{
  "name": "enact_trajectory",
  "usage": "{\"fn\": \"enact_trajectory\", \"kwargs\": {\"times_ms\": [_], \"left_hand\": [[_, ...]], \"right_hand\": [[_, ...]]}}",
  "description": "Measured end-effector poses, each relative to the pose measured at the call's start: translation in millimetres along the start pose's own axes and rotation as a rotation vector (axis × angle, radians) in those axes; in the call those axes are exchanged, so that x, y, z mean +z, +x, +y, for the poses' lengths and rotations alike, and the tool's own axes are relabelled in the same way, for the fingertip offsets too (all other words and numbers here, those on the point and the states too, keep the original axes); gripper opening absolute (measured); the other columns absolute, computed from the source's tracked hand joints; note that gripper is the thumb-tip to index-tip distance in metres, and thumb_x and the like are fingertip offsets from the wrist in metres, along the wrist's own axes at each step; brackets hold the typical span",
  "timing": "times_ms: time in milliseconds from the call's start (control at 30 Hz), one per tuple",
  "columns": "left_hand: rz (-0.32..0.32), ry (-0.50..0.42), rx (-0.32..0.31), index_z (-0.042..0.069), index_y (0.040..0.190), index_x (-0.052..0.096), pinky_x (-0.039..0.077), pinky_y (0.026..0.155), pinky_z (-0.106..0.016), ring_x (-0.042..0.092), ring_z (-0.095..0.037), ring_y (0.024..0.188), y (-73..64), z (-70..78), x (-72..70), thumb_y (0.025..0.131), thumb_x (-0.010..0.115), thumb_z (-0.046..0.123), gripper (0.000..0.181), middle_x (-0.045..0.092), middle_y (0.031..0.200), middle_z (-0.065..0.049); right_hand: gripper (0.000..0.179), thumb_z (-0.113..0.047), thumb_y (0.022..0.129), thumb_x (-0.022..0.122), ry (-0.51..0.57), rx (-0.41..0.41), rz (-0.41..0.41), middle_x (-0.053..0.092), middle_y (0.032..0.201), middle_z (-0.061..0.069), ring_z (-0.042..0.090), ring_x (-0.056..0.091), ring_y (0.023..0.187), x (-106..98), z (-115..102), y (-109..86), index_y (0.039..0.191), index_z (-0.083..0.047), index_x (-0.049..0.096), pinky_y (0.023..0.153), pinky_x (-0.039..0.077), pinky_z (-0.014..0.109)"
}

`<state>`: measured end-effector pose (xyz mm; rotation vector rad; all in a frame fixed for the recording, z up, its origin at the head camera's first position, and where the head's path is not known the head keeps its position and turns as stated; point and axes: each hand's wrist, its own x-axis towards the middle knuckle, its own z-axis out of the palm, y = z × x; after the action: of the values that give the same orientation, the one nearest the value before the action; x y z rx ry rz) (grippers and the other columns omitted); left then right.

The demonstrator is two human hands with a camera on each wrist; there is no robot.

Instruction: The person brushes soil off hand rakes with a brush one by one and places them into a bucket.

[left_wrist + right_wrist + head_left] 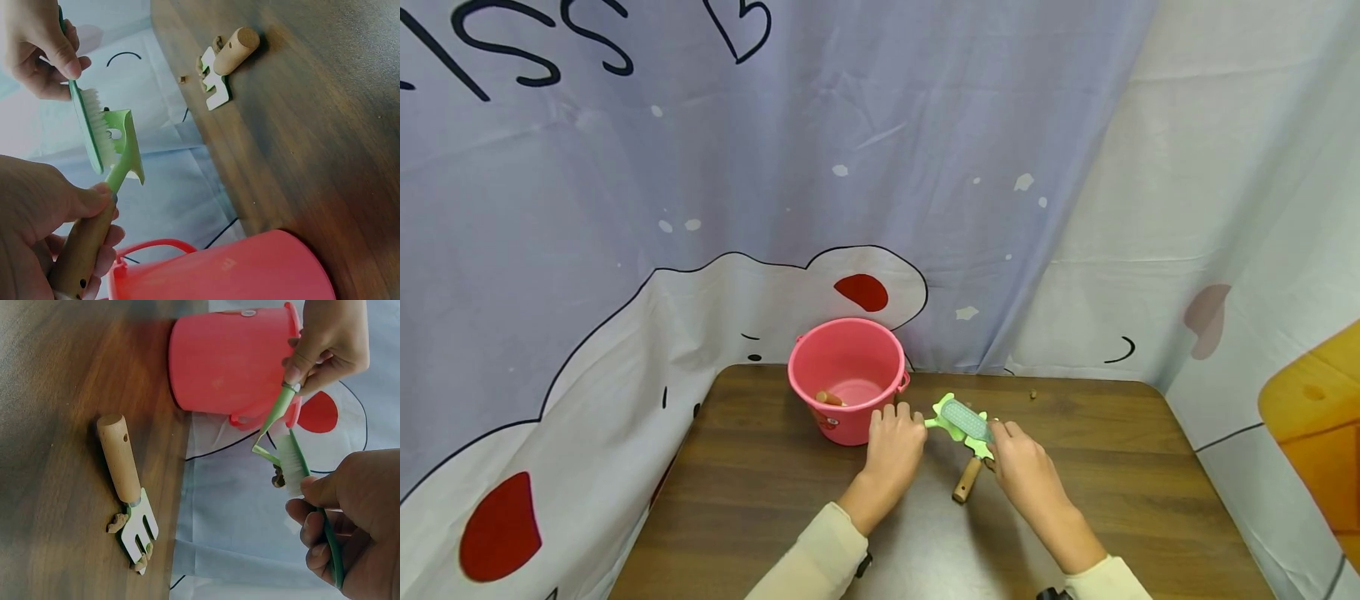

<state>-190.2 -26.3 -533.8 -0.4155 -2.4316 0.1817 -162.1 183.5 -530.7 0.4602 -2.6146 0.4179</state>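
My left hand (897, 446) grips the wooden handle (81, 250) of a small garden rake with a bent light-green head (130, 147). In my right hand (1026, 467) is a green brush (965, 419), pinched between thumb and fingers. Its white bristles (290, 465) meet the rake's head, where a brown clump (278, 478) clings. Below them, a small hand fork (119, 459) with a wooden handle and pale-green tines lies on the table. Brown crumbly lumps (117, 523) sit on and beside its tines.
Left of the hands, a pink bucket (847, 358) stands near the table's back edge, with a wooden handle end (829, 398) showing inside. A brown crumb (1033, 394) lies on the wooden table (1112, 483). A printed curtain (925, 167) hangs close behind.
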Motion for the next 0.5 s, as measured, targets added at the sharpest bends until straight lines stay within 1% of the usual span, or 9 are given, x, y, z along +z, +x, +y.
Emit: {"fn": "enact_trajectory", "kwargs": {"times_ms": [133, 300, 500], "left_hand": [[-0.010, -0.003, 0.000, 0.016, 0.081, 0.076, 0.041, 0.062, -0.036, 0.058, -0.023, 0.070, -0.3, -0.1, -0.8, 0.087, 0.070, 0.016, 0.008, 0.062, 0.076, -0.003], [-0.021, 0.006, 0.008, 0.017, 0.083, 0.076, 0.042, 0.064, -0.036, 0.059, -0.024, 0.073, -0.8, -1.0, -3.2, 0.088, 0.070, 0.015, 0.008, 0.063, 0.078, -0.003], [-0.006, 0.017, 0.017, 0.016, 0.085, 0.077, 0.041, 0.065, -0.037, 0.059, -0.024, 0.073, -1.3, -1.5, -5.7, 0.088, 0.070, 0.014, 0.007, 0.063, 0.079, -0.004]], "right_hand": [[0.033, -0.002, 0.086, 0.078, 0.024, 0.000, 0.007, 0.065, 0.091, 0.015, 0.033, 0.071, 0.076, -1.0, 3.6, 0.2, 0.116, 0.007, 0.066, 0.062, 0.059, 0.044], [0.027, 0.001, 0.086, 0.077, 0.054, 0.007, 0.027, 0.066, 0.090, 0.015, 0.033, 0.071, 0.077, -1.4, 8.9, 1.7, 0.110, 0.007, 0.067, 0.064, 0.060, 0.045], [0.025, 0.001, 0.086, 0.077, 0.063, -0.002, 0.028, 0.065, 0.089, 0.015, 0.032, 0.070, 0.077, -2.3, 12.8, 4.4, 0.108, 0.007, 0.066, 0.064, 0.059, 0.044]]}}
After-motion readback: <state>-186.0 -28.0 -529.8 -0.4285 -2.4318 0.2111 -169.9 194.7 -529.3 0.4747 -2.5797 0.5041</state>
